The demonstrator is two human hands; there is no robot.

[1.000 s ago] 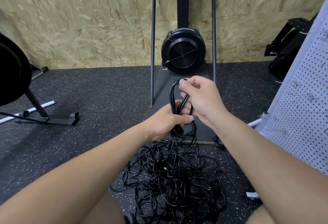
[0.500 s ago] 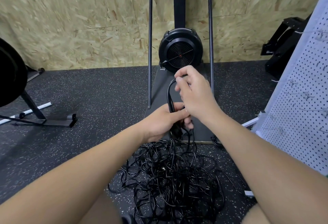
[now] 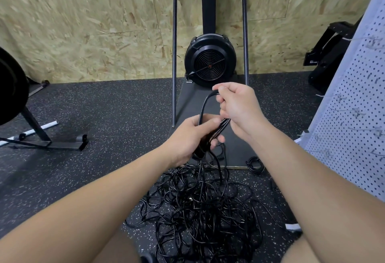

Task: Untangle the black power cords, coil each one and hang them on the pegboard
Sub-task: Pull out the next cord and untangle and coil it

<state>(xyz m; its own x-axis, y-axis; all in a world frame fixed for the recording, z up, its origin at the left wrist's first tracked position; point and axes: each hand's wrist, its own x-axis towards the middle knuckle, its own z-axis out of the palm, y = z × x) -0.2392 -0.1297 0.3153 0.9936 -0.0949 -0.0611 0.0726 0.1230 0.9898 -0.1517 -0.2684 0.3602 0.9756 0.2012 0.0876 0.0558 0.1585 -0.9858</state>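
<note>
A big tangle of black power cords [image 3: 200, 212] lies on the speckled floor between my forearms. Above it my left hand [image 3: 191, 135] grips a bundle of cord strands and a plug, which hang down into the tangle. A black cord loop [image 3: 205, 104] rises from that bundle to my right hand [image 3: 235, 106], whose fingers curl round the top of the loop. The white pegboard [image 3: 352, 129] leans at the right edge, with several metal hooks sticking out of it.
A black fan machine [image 3: 210, 62] with a tubular frame stands on a dark base board [image 3: 193, 100] against the chipboard wall. A small coiled cord [image 3: 255, 164] lies by the board's near right corner. A black stand [image 3: 41, 137] is at the left.
My right hand has lifted the loop a little and shifted right, which opens the loop wider. My left hand keeps its grip on the bundle in the same place.
</note>
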